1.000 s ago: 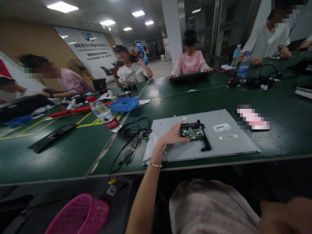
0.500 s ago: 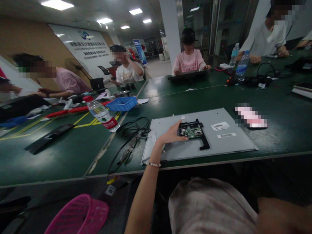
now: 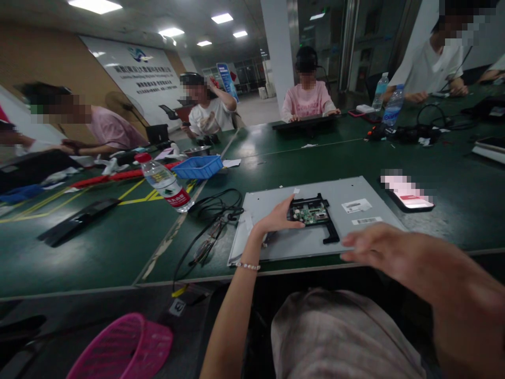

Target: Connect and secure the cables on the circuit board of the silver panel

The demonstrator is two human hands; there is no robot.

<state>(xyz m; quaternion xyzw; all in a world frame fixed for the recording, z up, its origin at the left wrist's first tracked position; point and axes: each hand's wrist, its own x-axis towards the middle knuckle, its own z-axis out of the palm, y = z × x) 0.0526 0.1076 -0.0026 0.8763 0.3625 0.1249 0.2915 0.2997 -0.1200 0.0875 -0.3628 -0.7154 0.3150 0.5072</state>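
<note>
A black plastic bracket (image 3: 331,231) with a green circuit board (image 3: 310,213) lies on a flat grey metal display panel (image 3: 276,246) at the table's front edge. My left hand (image 3: 278,217) grips the bracket's left side, thumb at the near side and fingers at the far side; a beaded bracelet is on the wrist. Over the panel's near right corner hovers my right hand (image 3: 394,250), slightly blurred, fingers stretched out and holding nothing. White labels (image 3: 356,204) are stuck on the panel's right part.
Black cables (image 3: 215,231) lie left of the panel, near a water bottle (image 3: 168,184) and a blue tray (image 3: 199,167). A phone (image 3: 410,192) rests to the right. Below the green table stands a pink basket (image 3: 153,342). Other people sit around the table.
My right hand has risen from the lower right corner toward the panel's near right corner. My left hand stays on the bracket. A person at the back has moved their hands.
</note>
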